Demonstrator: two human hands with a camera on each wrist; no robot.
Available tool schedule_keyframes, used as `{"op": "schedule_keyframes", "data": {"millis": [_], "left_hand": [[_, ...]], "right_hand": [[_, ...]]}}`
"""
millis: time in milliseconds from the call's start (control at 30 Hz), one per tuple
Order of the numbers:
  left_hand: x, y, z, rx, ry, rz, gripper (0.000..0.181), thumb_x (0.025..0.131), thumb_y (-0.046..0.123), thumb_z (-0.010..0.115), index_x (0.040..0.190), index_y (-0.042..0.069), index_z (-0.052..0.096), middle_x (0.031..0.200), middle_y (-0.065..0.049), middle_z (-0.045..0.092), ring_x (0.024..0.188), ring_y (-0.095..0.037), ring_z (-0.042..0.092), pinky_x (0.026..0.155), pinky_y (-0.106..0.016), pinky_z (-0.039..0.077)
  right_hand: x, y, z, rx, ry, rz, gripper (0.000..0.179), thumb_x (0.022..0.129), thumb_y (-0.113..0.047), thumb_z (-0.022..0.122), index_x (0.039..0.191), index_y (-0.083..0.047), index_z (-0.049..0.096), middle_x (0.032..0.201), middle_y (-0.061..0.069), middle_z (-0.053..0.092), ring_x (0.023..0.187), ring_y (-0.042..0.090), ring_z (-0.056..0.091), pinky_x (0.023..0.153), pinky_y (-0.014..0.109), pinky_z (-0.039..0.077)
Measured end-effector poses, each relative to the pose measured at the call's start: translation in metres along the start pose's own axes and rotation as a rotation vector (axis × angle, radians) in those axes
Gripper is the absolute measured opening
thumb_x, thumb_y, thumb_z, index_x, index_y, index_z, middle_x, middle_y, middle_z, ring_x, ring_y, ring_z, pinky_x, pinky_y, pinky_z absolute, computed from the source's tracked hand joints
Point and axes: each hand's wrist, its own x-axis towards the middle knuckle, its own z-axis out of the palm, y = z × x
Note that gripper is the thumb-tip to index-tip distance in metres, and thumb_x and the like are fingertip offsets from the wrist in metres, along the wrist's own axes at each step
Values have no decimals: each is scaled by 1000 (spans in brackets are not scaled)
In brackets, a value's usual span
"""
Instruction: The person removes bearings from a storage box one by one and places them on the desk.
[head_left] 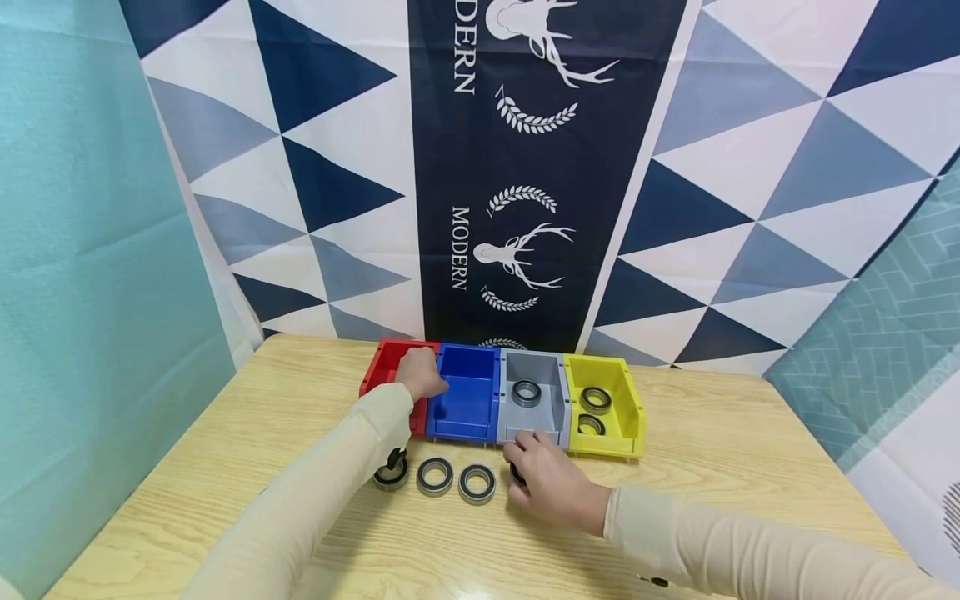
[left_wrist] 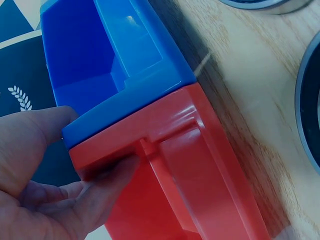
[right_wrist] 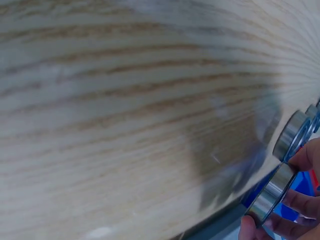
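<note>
My left hand (head_left: 422,372) is at the border between the red bin (head_left: 384,360) and the blue bin (head_left: 468,398). In the left wrist view its thumb lies on the blue side and its fingers reach inside the red bin, pinching the adjoining walls. In front of the grey bin (head_left: 531,421), my right hand (head_left: 551,483) grips a ball bearing (right_wrist: 272,195) by its metal rim. Most of that bearing is hidden by the fingers in the head view. Left of it, a row of three bearings (head_left: 477,485) lies on the table.
One bearing (head_left: 527,393) sits in the grey bin. The yellow bin (head_left: 626,408) at the right end holds two bearings (head_left: 596,400). All the bins stand side by side near the back of the wooden table (head_left: 300,400), before a patterned cloth (head_left: 517,167).
</note>
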Motion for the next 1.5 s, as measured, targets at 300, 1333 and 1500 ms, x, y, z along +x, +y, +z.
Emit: {"op": "schedule_keyframes", "data": {"millis": [300, 1333, 1500], "left_hand": [[-3, 1, 1, -1, 7, 12, 31, 79, 16, 76, 64, 11, 49, 51, -3, 48, 50, -13, 49, 57, -23, 45], [1, -1, 0, -9, 3, -13, 20, 77, 19, 79, 83, 5, 66, 73, -10, 70, 62, -17, 61, 73, -31, 58], [2, -1, 1, 10, 6, -12, 21, 78, 20, 78, 85, 3, 66, 79, -11, 72, 65, -18, 62, 72, -31, 57]], "right_hand": [[-7, -4, 11, 62, -22, 10, 18, 73, -17, 66, 88, -10, 58, 83, 0, 50, 78, 16, 45, 69, 30, 45], [2, -9, -26, 260, -387, 134, 58, 73, -23, 78, 120, 1, 54, 107, 15, 57, 97, 28, 54, 81, 43, 52], [17, 1, -45, 198, -548, 49, 41, 76, -27, 78, 105, -4, 61, 95, 9, 61, 86, 18, 55, 75, 31, 49]]}}
